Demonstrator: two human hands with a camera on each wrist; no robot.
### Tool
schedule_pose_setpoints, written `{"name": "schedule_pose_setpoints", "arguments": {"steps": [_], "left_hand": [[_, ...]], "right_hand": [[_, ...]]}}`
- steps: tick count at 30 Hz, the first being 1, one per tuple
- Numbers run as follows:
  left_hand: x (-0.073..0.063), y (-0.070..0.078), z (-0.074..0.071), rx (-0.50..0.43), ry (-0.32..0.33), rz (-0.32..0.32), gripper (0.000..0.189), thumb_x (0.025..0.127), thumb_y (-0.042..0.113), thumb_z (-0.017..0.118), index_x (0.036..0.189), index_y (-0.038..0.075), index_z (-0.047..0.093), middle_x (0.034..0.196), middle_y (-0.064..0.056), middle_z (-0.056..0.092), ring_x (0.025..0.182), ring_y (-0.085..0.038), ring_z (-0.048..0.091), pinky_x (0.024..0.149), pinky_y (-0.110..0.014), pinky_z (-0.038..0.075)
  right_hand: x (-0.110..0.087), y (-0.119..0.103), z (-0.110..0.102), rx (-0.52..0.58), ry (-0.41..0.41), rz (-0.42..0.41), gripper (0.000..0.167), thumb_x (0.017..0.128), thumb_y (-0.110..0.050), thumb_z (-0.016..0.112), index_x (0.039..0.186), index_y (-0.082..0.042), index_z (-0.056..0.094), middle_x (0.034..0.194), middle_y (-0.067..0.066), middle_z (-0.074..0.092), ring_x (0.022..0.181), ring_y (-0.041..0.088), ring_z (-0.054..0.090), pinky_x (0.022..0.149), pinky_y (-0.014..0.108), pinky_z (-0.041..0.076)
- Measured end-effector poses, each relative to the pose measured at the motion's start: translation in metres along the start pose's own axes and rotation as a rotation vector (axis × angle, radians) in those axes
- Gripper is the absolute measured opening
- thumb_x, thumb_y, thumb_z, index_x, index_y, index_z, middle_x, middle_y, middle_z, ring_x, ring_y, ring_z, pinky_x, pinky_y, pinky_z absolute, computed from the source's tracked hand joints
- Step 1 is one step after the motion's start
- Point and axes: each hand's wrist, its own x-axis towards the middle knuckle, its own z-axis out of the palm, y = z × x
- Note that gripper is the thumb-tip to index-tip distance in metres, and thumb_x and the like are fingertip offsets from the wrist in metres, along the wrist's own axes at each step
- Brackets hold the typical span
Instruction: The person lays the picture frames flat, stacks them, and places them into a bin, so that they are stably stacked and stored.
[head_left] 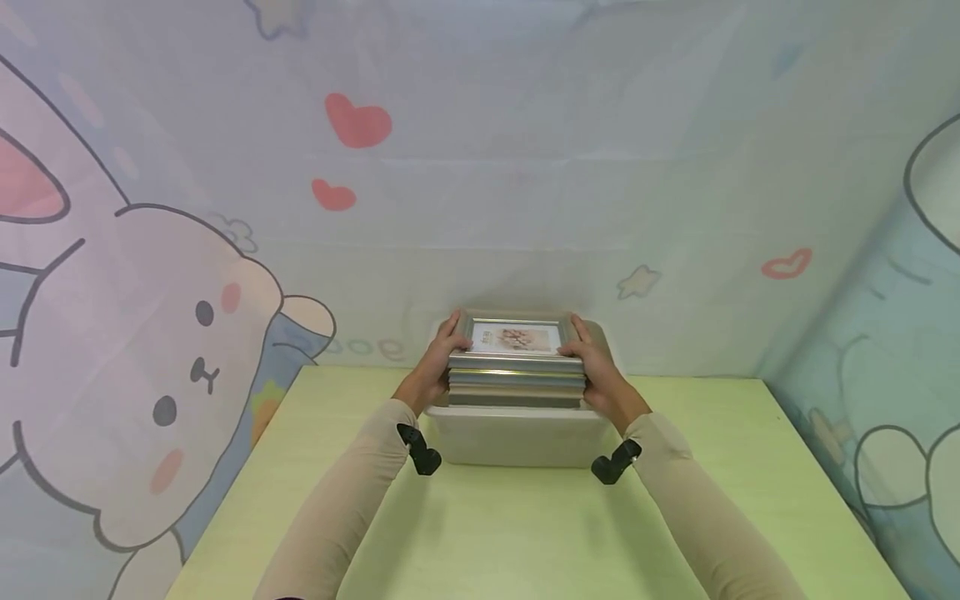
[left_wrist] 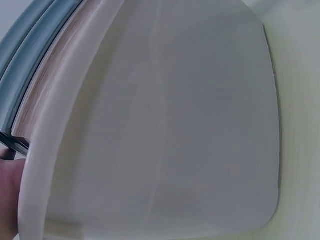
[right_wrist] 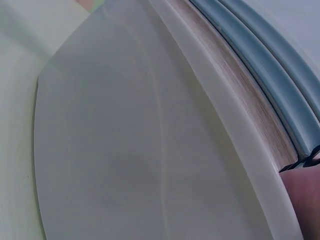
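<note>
A stack of picture frames [head_left: 516, 385] rises above the rim of a white plastic bin [head_left: 525, 437] in the head view. The topmost silver frame [head_left: 514, 362] carries a picture of pale flowers. My left hand [head_left: 435, 360] grips the stack along its left side, thumb over the top frame. On the opposite side my right hand [head_left: 602, 367] holds it the same way. In the left wrist view, blue-looking frame edges [left_wrist: 30, 60] show past the bin wall [left_wrist: 175, 120]. The right wrist view shows frame edges [right_wrist: 265, 75] beyond the bin's rim. The stack's lower end is hidden.
The bin stands on a light green table [head_left: 517, 533], near its back edge. Behind it hangs a wall cloth [head_left: 510, 200] printed with hearts, stars and a large rabbit. A black wrist camera [head_left: 420, 450] sits on the left sleeve, another [head_left: 617, 462] on the right.
</note>
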Motion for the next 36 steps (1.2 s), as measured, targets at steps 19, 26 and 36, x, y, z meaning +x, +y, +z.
{"name": "schedule_pose_setpoints", "arguments": {"steps": [19, 26, 36], "left_hand": [[0.0013, -0.0014, -0.0008, -0.033, -0.021, -0.036, 0.081, 0.092, 0.022, 0.048, 0.159, 0.044, 0.009, 0.15, -0.017, 0.027, 0.096, -0.024, 0.047, 0.067, -0.032, 0.049], [0.0003, -0.0015, -0.0005, -0.056, -0.021, -0.074, 0.081, 0.092, 0.022, 0.049, 0.159, 0.046, 0.009, 0.152, -0.017, 0.026, 0.092, -0.023, 0.049, 0.064, -0.032, 0.049], [-0.0009, -0.001, -0.0012, 0.106, -0.032, -0.055, 0.085, 0.092, 0.011, 0.05, 0.161, 0.036, 0.006, 0.167, -0.011, 0.008, 0.147, -0.039, 0.024, 0.114, -0.058, 0.029]], "right_hand": [[-0.0002, 0.0016, 0.0005, 0.033, -0.024, 0.028, 0.083, 0.098, -0.022, 0.045, 0.157, -0.048, -0.008, 0.166, 0.013, -0.012, 0.104, 0.028, 0.04, 0.077, 0.038, 0.043], [-0.0013, 0.0021, -0.0003, 0.015, -0.011, 0.051, 0.083, 0.097, -0.023, 0.046, 0.157, -0.049, -0.007, 0.166, 0.014, -0.008, 0.095, 0.026, 0.045, 0.073, 0.037, 0.046], [-0.0065, 0.0052, -0.0018, -0.011, -0.087, 0.121, 0.079, 0.103, -0.013, 0.035, 0.157, -0.042, -0.016, 0.166, 0.01, -0.022, 0.137, 0.039, 0.029, 0.107, 0.054, 0.035]]}}
